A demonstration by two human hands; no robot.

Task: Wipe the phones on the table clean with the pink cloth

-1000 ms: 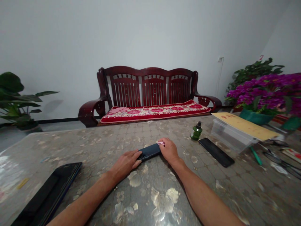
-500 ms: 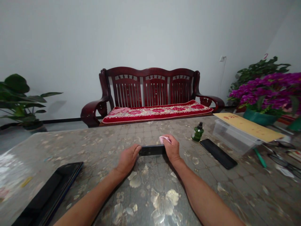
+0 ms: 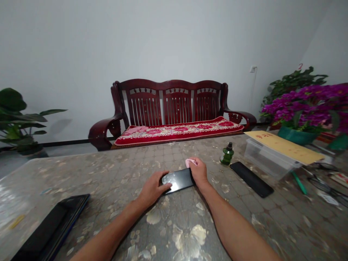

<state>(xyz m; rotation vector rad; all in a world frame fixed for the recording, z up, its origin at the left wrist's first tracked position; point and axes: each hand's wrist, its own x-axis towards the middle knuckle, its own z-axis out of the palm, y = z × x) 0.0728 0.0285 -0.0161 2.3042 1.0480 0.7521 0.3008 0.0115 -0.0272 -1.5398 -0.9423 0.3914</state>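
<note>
A dark smartphone [image 3: 179, 180] is held over the middle of the table, its glossy screen tilted up and reflecting light. My left hand [image 3: 153, 186] grips its left end, thumb on the screen and fingers along the far edge. At the phone's right end, my right hand [image 3: 199, 173] is closed around a folded pink cloth [image 3: 190, 162], which pokes out above the fingers. Whether the right fingers also grip the phone is hidden. Right of this hand stand a green bottle with a black top [image 3: 227, 153] and a long black case [image 3: 251, 179] lying flat.
A clear plastic box [image 3: 262, 159] carries a yellow envelope [image 3: 285, 146] at the right, beside a green-handled tool [image 3: 299, 183], cables and purple flowers [image 3: 304, 105]. A black tablet-like device [image 3: 51, 230] lies front left. Behind the patterned table [image 3: 108, 170] stands a wooden bench [image 3: 176, 101].
The phone has turned from nearly edge-on to showing its screen. My left thumb has come down onto the screen. The camera view has shifted slightly.
</note>
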